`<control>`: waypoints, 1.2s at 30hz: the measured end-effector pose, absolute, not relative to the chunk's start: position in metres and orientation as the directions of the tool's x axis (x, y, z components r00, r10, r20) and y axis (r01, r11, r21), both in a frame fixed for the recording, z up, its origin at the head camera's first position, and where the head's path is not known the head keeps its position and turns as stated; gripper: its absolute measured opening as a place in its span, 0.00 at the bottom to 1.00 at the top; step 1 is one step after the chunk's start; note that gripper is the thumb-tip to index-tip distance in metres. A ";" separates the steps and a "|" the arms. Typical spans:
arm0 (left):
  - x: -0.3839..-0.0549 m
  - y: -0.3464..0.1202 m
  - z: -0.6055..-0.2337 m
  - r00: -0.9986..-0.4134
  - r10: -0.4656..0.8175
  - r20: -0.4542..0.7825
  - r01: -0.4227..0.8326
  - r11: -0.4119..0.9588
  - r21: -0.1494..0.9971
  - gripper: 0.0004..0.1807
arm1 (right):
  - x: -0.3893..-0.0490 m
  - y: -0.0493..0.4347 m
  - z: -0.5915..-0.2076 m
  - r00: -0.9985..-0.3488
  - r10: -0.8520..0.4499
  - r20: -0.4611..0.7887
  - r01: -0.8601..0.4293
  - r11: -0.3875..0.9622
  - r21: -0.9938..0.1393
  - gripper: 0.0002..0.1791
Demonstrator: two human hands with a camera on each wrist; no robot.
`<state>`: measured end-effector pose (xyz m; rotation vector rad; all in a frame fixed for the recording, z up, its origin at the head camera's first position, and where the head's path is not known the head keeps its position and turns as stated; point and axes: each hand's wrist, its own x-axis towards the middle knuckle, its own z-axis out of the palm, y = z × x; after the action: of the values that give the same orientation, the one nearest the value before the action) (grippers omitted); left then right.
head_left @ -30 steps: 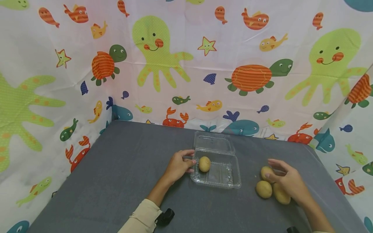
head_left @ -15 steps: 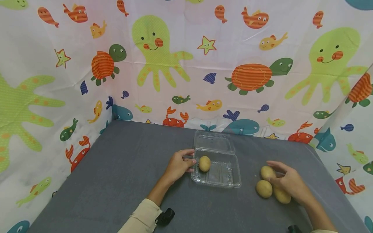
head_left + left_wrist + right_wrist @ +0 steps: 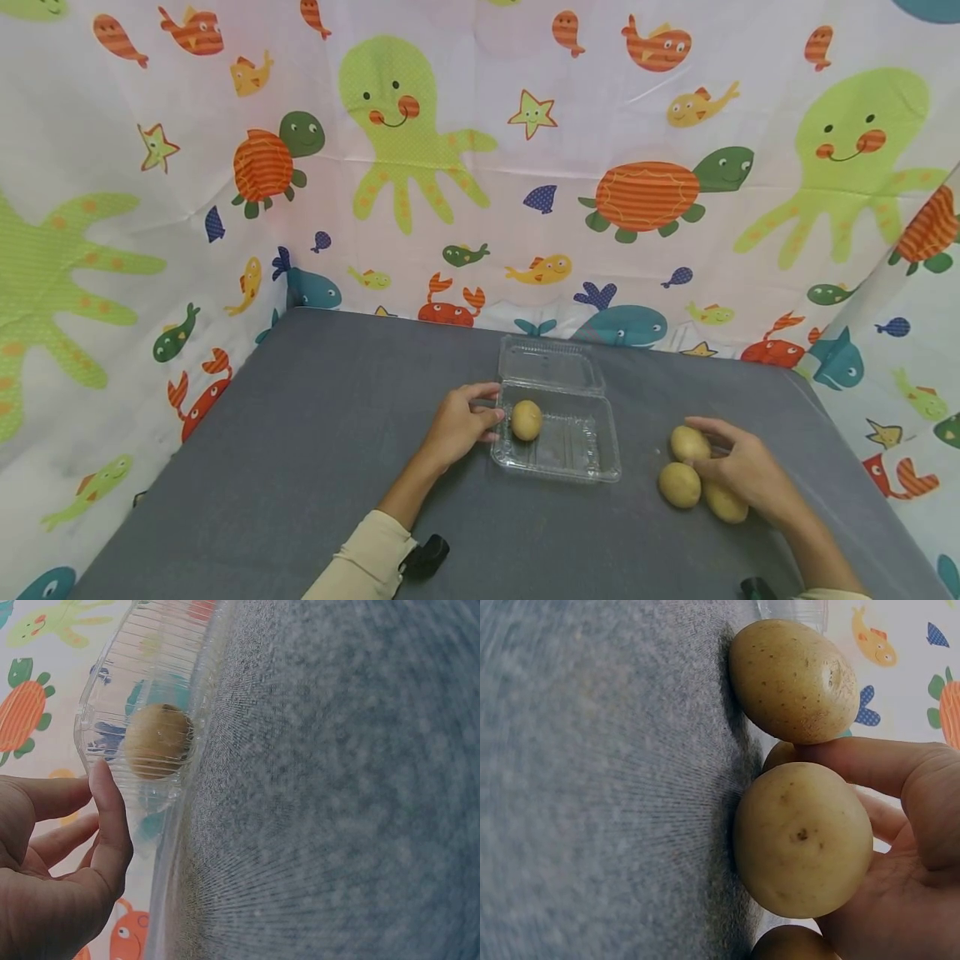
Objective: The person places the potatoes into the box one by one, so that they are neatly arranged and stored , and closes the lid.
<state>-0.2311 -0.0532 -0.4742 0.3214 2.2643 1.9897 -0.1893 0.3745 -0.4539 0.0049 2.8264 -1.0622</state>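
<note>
A clear plastic clamshell box [image 3: 558, 471] lies with its lid [image 3: 551, 367] folded back, a single potato [image 3: 527, 421] at the left inside it. At the box's left edge, my left hand [image 3: 459, 425] pinches the rim between thumb and fingers, which the left wrist view shows close up. Farther right, my right hand [image 3: 742, 471] reaches over a cluster of potatoes, thumb and fingers curled round the far potato [image 3: 688, 444]. Beside it sit a near-left potato [image 3: 680, 486] and a near-right potato [image 3: 726, 502], the latter partly under the hand. Another potato [image 3: 791, 945] shows at the right wrist view's bottom edge.
A grey cloth [image 3: 300, 467] covers the table. Behind it and along both sides hangs a white curtain [image 3: 480, 108] printed with sea animals. Between the box and the potato cluster lies a strip of grey cloth.
My right hand has lowered slightly, its thumb and fingers settling round the far potato. The left hand, the box and the potato inside stay in place.
</note>
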 end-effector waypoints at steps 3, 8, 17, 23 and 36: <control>-0.232 -0.053 -0.474 -0.972 0.230 0.055 0.084 0.119 0.989 0.24 | -0.190 0.375 -0.453 -0.989 -0.033 -0.143 0.068 0.760 -0.646 0.40; -0.232 -0.054 -0.474 -0.971 0.230 0.060 0.088 0.114 0.990 0.25 | -0.192 0.377 -0.453 -0.987 -0.027 -0.156 0.079 0.771 -0.632 0.41; -0.231 -0.053 -0.473 -0.973 0.224 0.059 0.087 0.118 0.989 0.24 | -0.189 0.377 -0.454 -0.993 -0.025 -0.117 0.054 0.782 -0.621 0.43; -0.230 -0.053 -0.472 -0.974 0.222 0.052 0.079 0.113 0.990 0.25 | -0.188 0.376 -0.455 -0.995 -0.019 -0.101 0.048 0.781 -0.622 0.43; -0.231 -0.053 -0.474 -0.974 0.221 0.052 0.078 0.110 0.991 0.25 | -0.188 0.373 -0.453 -0.995 0.000 -0.105 0.069 0.757 -0.650 0.48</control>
<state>-0.2310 -0.0527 -0.4736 0.3053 2.2565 2.0028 -0.1881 0.3734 -0.4527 0.0560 2.8523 -1.0602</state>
